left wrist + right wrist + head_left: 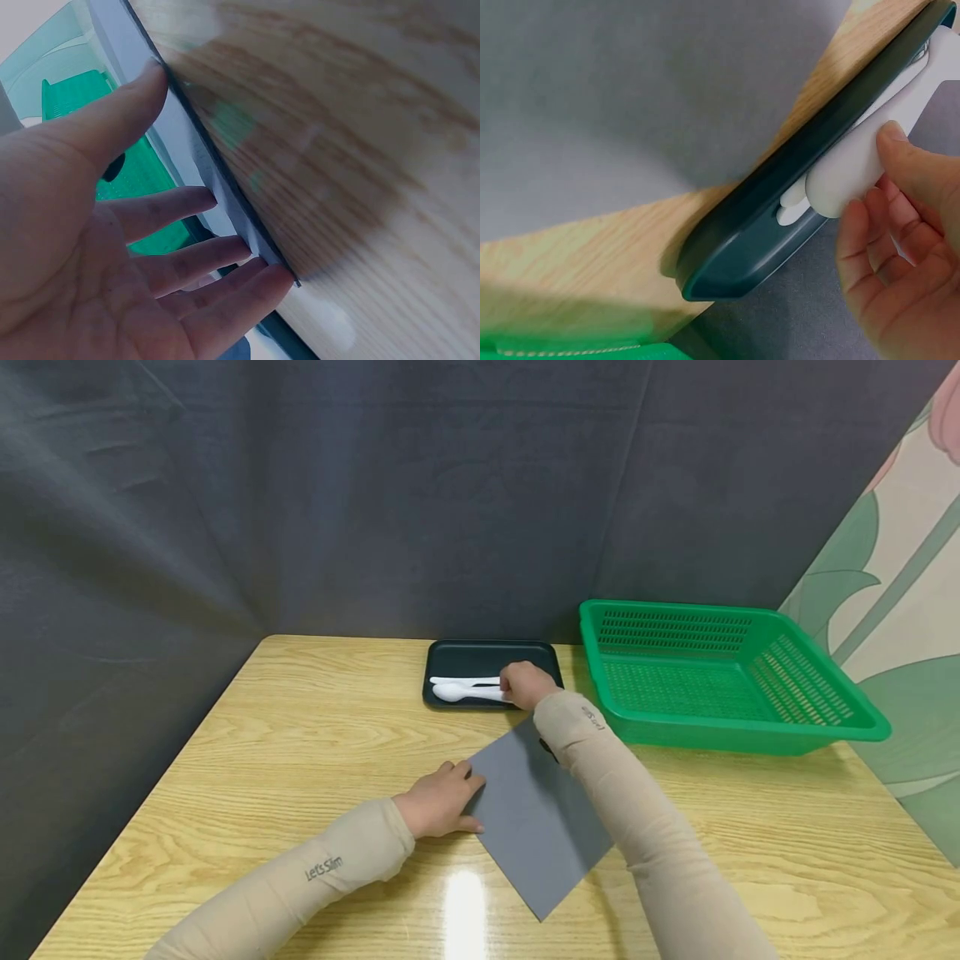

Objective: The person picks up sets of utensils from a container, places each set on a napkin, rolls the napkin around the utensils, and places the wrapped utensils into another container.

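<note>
Right hand [527, 683] pinched spoon [452, 692] in tray [480, 656], cutlery [467, 680] alongside; left hand [441, 800] lay spread against sheet [534, 831]; basket [720, 733] sat right of both.

Right hand [527, 683] apparently grips white spoon [450, 692] at black tray [491, 654]; left hand [441, 800] touches grey sheet [536, 827].

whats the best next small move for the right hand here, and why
I'd probably lift what looks like the white spoon straight out of the dark tray: the right hand pinches its handle, and the left hand touches the gray mat's edge, perhaps steadying it.
</note>
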Demonstrator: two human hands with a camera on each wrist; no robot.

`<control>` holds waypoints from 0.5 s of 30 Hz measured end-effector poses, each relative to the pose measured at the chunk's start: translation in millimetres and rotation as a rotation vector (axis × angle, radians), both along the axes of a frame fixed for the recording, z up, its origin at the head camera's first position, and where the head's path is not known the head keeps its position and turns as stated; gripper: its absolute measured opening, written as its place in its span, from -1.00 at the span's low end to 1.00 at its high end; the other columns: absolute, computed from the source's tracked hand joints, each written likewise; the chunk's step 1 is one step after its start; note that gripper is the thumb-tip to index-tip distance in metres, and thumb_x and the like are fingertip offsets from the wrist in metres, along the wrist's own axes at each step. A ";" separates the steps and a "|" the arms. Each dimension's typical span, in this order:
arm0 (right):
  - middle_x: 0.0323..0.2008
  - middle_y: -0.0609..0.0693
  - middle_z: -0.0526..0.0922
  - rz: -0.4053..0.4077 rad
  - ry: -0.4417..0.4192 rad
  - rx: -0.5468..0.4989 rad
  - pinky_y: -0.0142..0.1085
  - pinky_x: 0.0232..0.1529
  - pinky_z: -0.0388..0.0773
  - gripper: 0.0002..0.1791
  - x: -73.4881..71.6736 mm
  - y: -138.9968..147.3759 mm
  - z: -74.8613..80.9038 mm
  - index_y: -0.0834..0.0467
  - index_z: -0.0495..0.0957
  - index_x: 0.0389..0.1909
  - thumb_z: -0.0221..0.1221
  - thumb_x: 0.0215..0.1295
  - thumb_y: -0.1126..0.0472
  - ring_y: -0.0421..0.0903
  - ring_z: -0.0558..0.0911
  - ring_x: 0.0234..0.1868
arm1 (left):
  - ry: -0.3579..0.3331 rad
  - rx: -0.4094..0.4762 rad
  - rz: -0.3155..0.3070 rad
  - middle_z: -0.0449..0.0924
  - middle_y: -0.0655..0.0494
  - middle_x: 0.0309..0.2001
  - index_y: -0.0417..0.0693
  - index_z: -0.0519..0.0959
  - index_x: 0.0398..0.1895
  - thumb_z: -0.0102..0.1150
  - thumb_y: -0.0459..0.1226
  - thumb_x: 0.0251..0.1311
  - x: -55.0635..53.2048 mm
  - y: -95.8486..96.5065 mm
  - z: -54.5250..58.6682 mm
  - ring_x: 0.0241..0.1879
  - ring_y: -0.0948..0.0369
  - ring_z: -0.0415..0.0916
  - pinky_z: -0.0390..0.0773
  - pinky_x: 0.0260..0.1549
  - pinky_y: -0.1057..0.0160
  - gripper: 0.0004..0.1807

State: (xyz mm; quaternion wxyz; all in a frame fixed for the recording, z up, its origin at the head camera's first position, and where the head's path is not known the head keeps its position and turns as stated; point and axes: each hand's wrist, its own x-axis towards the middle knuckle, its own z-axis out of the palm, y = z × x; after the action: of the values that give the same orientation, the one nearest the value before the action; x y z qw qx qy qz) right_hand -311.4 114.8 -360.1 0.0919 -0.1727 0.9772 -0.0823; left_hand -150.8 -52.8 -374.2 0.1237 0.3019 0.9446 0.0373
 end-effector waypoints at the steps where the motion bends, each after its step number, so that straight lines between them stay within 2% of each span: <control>1: -0.18 0.08 0.64 0.001 0.001 0.000 -0.21 -0.14 0.55 -0.88 0.2 0.5 0.6 0.18 0.61 -0.24 0.16 0.27 0.24 -0.05 0.56 -0.22 | 0.001 -0.002 0.000 0.38 -0.10 0.14 -0.15 0.41 0.20 0.23 0.07 0.08 -0.2 0.0 -0.4 0.11 0.00 0.38 0.56 -0.03 0.13 -0.31; 15: -0.17 0.09 0.64 0.018 0.015 0.015 -0.20 -0.12 0.55 -0.87 6.7 1.2 10.1 0.18 0.61 -0.23 0.16 0.27 0.24 -0.04 0.57 -0.19 | 0.019 -0.003 -0.008 0.39 -0.10 0.13 -0.15 0.41 0.20 0.23 0.08 0.08 -1.6 -0.7 -2.5 0.10 -0.01 0.38 0.57 -0.06 0.13 -0.31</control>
State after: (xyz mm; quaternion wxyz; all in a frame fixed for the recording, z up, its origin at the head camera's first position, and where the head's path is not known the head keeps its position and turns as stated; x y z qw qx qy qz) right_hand -304.7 115.9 -350.1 0.0868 -0.1814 0.9768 -0.0731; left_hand -152.3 -53.4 -376.8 0.1154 0.3059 0.9445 0.0327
